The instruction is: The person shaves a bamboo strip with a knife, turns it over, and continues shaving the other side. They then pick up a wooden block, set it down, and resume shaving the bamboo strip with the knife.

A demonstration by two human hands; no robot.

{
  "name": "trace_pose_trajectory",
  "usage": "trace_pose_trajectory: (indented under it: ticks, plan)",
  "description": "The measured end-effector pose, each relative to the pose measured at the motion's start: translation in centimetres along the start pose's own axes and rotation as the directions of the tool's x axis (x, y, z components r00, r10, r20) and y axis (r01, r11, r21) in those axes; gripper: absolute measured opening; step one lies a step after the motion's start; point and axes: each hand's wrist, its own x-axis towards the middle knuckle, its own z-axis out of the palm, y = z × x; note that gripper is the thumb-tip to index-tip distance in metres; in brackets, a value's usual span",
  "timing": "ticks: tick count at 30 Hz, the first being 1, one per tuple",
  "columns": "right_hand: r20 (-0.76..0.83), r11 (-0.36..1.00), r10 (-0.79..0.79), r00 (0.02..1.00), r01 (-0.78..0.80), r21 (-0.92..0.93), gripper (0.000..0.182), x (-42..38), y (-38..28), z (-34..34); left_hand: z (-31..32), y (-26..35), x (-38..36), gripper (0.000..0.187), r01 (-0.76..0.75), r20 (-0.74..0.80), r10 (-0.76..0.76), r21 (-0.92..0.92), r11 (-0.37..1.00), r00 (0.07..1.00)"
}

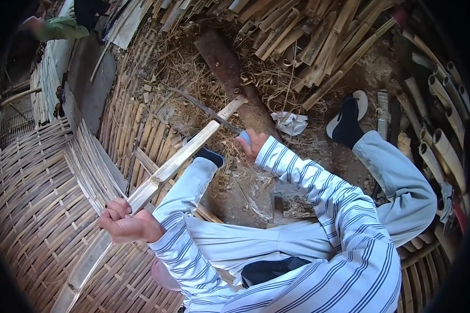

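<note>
A long split bamboo strip (168, 169) runs slantwise from the lower left up to the middle of the view. My left hand (125, 221) is closed around it near a node. In my right hand (254, 145) is the blue handle of a long-bladed knife (202, 108). The blade lies across the strip near its far end. That far end rests over a dark wooden block (245, 88) on the ground.
Woven bamboo matting (36, 193) spreads on the left. Split bamboo pieces (318, 41) are heaped at the back, with bamboo tubes (444, 146) on the right. Shavings and a crumpled white scrap (290, 123) litter the floor. Another person's arm (57, 27) shows top left.
</note>
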Motion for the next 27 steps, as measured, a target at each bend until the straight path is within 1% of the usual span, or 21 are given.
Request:
trace_pose_trajectory:
  ticks: [1, 3, 6, 7, 10, 11, 12, 13, 14, 15, 18, 19, 21, 22, 23, 24, 26, 27]
  plan:
    - [0.011, 0.999, -0.037, 0.999, 0.037, -0.039, 0.044, 0.2, -0.3, 0.0, 0.1, 0.0, 0.0, 0.039, -0.007, 0.017, 0.008, -0.004, 1.000, 1.000]
    - [0.047, 0.996, 0.072, 0.996, -0.069, -0.053, 0.047, -0.4, -0.6, -0.1, 0.2, -0.2, 0.2, 0.039, 0.008, 0.018, -0.008, -0.035, 0.999, 1.000]
    - [-0.035, 0.990, 0.072, 0.997, -0.076, -0.118, 0.043, 1.7, 2.7, 0.5, -0.3, 0.2, 0.2, 0.035, 0.021, 0.012, -0.021, -0.001, 1.000, 1.000]
    - [-0.119, 0.972, 0.104, 0.987, -0.126, -0.196, 0.041, 3.0, 3.5, 1.2, -0.1, 0.1, 0.1, 0.034, 0.019, 0.002, -0.019, 0.005, 1.000, 1.000]
    - [-0.140, 0.981, 0.086, 0.986, -0.108, -0.161, 0.041, 2.9, 3.9, 2.6, -0.6, -0.4, 0.5, 0.035, 0.020, -0.005, -0.020, 0.006, 1.000, 1.000]
    - [0.003, 0.981, 0.194, 0.981, -0.194, 0.000, 0.040, 1.0, 0.5, -0.7, -0.6, -0.5, 0.6, 0.034, 0.030, -0.003, -0.030, -0.009, 1.000, 1.000]
    - [-0.005, 0.991, 0.031, 1.000, -0.031, -0.130, 0.041, 0.3, 1.8, 0.3, 0.0, -0.7, 0.4, 0.034, 0.036, -0.033, -0.037, -0.023, 0.999, 0.999]
    - [-0.035, 0.991, 0.053, 0.998, -0.056, -0.122, 0.042, 0.6, 3.4, 1.0, 0.4, -0.7, 0.3, 0.034, 0.042, -0.060, -0.043, -0.019, 0.999, 0.997]
    - [-0.059, 0.991, 0.083, 0.995, -0.089, -0.102, 0.042, 0.7, 3.5, 1.1, 0.2, -0.4, 0.4, 0.034, 0.045, -0.077, -0.045, -0.004, 0.999, 0.996]
    - [-0.025, 0.973, 0.169, 0.985, -0.171, -0.156, 0.054, 1.6, 3.6, 0.7, -0.5, -0.7, 0.7, 0.033, -0.003, -0.041, 0.003, 0.016, 1.000, 0.999]
    - [-0.077, 0.984, 0.102, 0.992, -0.113, -0.140, 0.052, 1.7, 3.0, 1.6, -0.5, -0.4, 0.5, 0.033, 0.013, 0.008, -0.013, -0.019, 1.000, 1.000]
    - [0.126, 0.982, 0.171, 0.977, -0.158, -0.103, 0.051, 1.0, 1.5, -0.6, -0.3, -0.3, 0.4, 0.034, 0.015, 0.015, -0.014, -0.047, 0.999, 1.000]
    - [0.132, 0.980, 0.189, 0.973, -0.179, -0.082, 0.052, 1.5, 2.2, -0.8, -0.2, -0.3, 0.4, 0.034, 0.012, -0.010, -0.012, -0.019, 1.000, 1.000]
    - [0.121, 0.980, 0.193, 0.974, -0.186, -0.073, 0.053, 2.0, 2.6, -1.0, 0.1, -0.3, 0.5, 0.035, 0.009, -0.021, -0.009, -0.020, 1.000, 1.000]
    - [0.046, 0.980, 0.132, 0.990, -0.123, -0.158, 0.043, 2.5, 2.6, 0.4, 0.3, -0.4, 0.9, 0.034, 0.046, -0.039, -0.046, -0.009, 0.999, 0.998]
    - [-0.094, 0.980, 0.161, 0.982, -0.170, -0.103, 0.044, 2.8, 2.5, 2.0, -0.5, -0.7, 1.0, 0.034, 0.046, -0.017, -0.046, -0.003, 0.999, 0.999]
    - [-0.077, 0.989, 0.112, 0.991, -0.118, -0.090, 0.045, 2.1, 0.8, 1.4, -1.7, -1.1, 1.2, 0.032, 0.039, 0.051, -0.038, -0.014, 0.999, 0.998]
    - [-0.173, 0.984, 0.110, 0.979, -0.132, -0.119, 0.047, 2.0, 0.9, 3.0, -1.7, -0.9, 0.6, 0.031, 0.029, 0.016, -0.029, -0.010, 1.000, 0.999]
